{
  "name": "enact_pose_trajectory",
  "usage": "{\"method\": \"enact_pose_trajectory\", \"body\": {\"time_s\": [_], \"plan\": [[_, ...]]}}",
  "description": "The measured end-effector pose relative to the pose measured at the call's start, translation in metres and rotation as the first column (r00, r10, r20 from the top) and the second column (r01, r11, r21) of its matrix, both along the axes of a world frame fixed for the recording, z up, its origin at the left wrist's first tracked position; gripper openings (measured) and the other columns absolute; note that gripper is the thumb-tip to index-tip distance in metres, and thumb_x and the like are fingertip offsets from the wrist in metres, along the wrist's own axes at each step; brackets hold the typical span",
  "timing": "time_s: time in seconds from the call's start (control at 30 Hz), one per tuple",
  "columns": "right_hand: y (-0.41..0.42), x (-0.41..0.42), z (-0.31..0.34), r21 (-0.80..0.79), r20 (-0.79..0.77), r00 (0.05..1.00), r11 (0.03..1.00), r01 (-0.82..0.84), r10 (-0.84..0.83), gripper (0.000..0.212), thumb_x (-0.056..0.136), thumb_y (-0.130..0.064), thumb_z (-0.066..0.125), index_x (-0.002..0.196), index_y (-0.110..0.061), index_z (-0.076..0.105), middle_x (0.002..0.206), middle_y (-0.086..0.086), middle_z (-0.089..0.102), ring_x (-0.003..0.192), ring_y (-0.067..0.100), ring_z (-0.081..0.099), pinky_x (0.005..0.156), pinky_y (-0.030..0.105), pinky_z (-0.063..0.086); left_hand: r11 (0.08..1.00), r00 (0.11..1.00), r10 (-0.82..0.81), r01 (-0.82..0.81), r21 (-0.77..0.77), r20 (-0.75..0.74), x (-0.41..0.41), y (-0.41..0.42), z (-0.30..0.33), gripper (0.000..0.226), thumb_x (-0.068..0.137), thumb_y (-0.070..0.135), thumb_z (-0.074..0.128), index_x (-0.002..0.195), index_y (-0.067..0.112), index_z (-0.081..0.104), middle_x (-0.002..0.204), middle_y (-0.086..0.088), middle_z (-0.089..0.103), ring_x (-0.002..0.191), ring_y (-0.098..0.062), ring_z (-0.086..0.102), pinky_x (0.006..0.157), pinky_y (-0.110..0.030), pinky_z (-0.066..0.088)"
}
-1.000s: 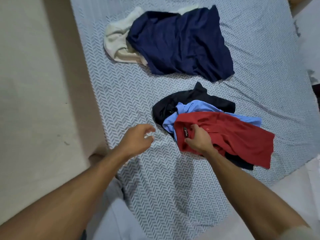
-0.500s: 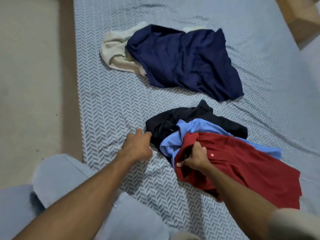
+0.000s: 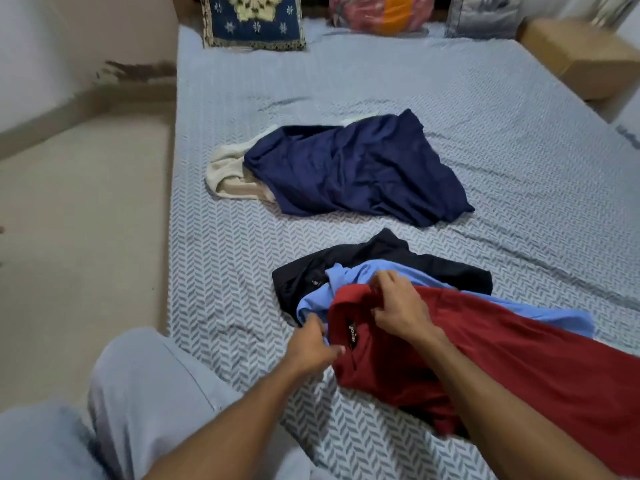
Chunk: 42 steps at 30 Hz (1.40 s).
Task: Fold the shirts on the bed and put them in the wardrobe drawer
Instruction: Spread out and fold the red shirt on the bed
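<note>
A red shirt (image 3: 512,368) lies on top of a light blue shirt (image 3: 353,275) and a black shirt (image 3: 346,261) at the near part of the bed (image 3: 381,81). My right hand (image 3: 398,306) grips the red shirt's collar at its far side. My left hand (image 3: 311,348) pinches the collar's near left edge. Farther back lies a crumpled navy shirt (image 3: 356,171) over a cream garment (image 3: 225,171). No wardrobe drawer is in view.
A patterned blue cushion (image 3: 252,19), a pink and orange bundle (image 3: 381,12) and a grey pillow (image 3: 485,12) line the head of the bed. A cardboard box (image 3: 581,53) stands at the right. My knee in grey trousers (image 3: 145,393) rests on the bed's near left edge.
The view has tilted up toward the bed's head. My left hand moved right from the black shirt onto the red shirt's collar. My right hand shifted its grip along that collar.
</note>
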State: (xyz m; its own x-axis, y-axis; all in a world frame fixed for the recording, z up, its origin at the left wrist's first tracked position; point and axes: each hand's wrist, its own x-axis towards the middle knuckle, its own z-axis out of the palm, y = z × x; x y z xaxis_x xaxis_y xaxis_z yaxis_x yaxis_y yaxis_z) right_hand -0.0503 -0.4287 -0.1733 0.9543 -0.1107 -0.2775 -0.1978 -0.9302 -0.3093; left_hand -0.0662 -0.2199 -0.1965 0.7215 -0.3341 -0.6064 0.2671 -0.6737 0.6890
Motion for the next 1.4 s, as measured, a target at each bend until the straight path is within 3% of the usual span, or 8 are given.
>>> {"method": "enact_pose_trajectory", "body": {"time_s": [0.17,0.33,0.5,0.7,0.93,1.07,1.23,1.4], "plan": [[-0.004,0.011,0.007,-0.222,-0.152,0.966,0.945,-0.24,0.21,0.04,0.077,-0.023,0.064,0.118,-0.023,0.059,0.119,0.002,0.066,0.115,0.03,0.06,0.089,0.039,0.047,0.983,0.977,0.137,-0.154,-0.102,-0.164,-0.002,-0.006,0.002,0.029,0.081,0.014,0.078,0.095,0.009,0.053,0.081,-0.008,0.065,0.058,-0.016,0.06,0.05,-0.027,0.05],[-0.017,0.022,0.029,-0.304,0.132,0.944,0.919,-0.251,0.302,0.031,0.093,-0.048,0.052,0.108,-0.031,0.074,0.106,-0.005,0.069,0.101,0.026,0.063,0.08,0.038,0.045,0.989,0.998,0.059,-0.062,-0.131,-0.029,0.016,-0.004,0.021,0.024,0.073,0.023,0.069,0.086,0.003,0.066,0.068,-0.001,0.062,0.062,-0.014,0.059,0.06,-0.031,0.049],[-0.029,0.044,0.083,0.185,0.397,0.915,0.971,-0.152,0.068,0.029,0.094,-0.035,0.056,0.072,-0.017,0.06,0.072,-0.009,0.062,0.071,0.014,0.059,0.069,0.034,0.045,0.873,0.971,0.229,-0.237,-0.426,-0.071,0.053,-0.009,0.074,0.011,0.079,0.011,0.061,0.09,0.011,0.065,0.079,-0.009,0.059,0.07,-0.017,0.058,0.061,-0.032,0.053],[-0.034,0.069,0.171,0.722,0.27,0.94,0.69,-0.053,-0.21,0.018,0.098,-0.021,0.059,0.081,-0.019,0.061,0.076,-0.012,0.058,0.071,0.001,0.05,0.069,0.025,0.042,0.701,0.92,0.378,-0.358,-0.617,-0.104,0.106,-0.016,0.147,0.009,0.096,0.02,0.052,0.088,0.023,0.055,0.066,0.0,0.057,0.056,-0.017,0.057,0.052,-0.036,0.054],[-0.029,0.092,0.273,0.694,0.045,0.987,0.705,-0.142,0.154,0.076,0.066,-0.025,0.094,0.133,-0.03,0.057,0.124,0.0,0.069,0.11,0.019,0.07,0.091,0.037,0.058,0.695,0.832,0.513,-0.258,-0.671,0.211,0.173,0.008,0.264,0.017,0.087,0.035,0.064,0.078,0.024,0.055,0.07,-0.004,0.053,0.06,-0.018,0.048,0.06,-0.034,0.041],[-0.005,0.109,0.324,0.483,0.19,0.98,0.864,-0.143,0.056,0.033,0.073,-0.026,0.091,0.101,-0.015,0.077,0.093,0.001,0.079,0.09,0.019,0.076,0.083,0.035,0.061,0.677,0.86,0.444,-0.139,-0.723,0.251,0.183,0.033,0.338,0.024,0.099,0.038,0.061,0.09,0.016,0.055,0.071,-0.003,0.062,0.056,-0.015,0.059,0.054,-0.027,0.053],[0.036,0.129,0.368,0.752,0.392,0.873,0.647,-0.123,-0.29,0.012,0.082,-0.023,0.083,0.086,-0.015,0.076,0.088,0.005,0.079,0.081,0.019,0.076,0.082,0.039,0.063,0.79,0.94,-0.004,0.211,-0.575,0.341,0.18,0.077,0.344,0.065,0.071,0.03,0.09,0.126,0.013,0.059,0.105,-0.004,0.07,0.088,-0.015,0.065,0.077,-0.032,0.053],[0.069,0.137,0.384,0.878,0.337,0.882,0.449,-0.167,-0.33,0.01,0.089,-0.02,0.077,0.085,-0.017,0.068,0.088,0.009,0.075,0.079,0.023,0.072,0.082,0.042,0.062,0.888,0.883,0.107,0.122,-0.443,0.457,0.18,0.077,0.307,0.016,0.074,0.008,0.087,0.086,0.012,0.078,0.078,-0.004,0.073,0.072,-0.008,0.065,0.071,-0.023,0.051]]}}
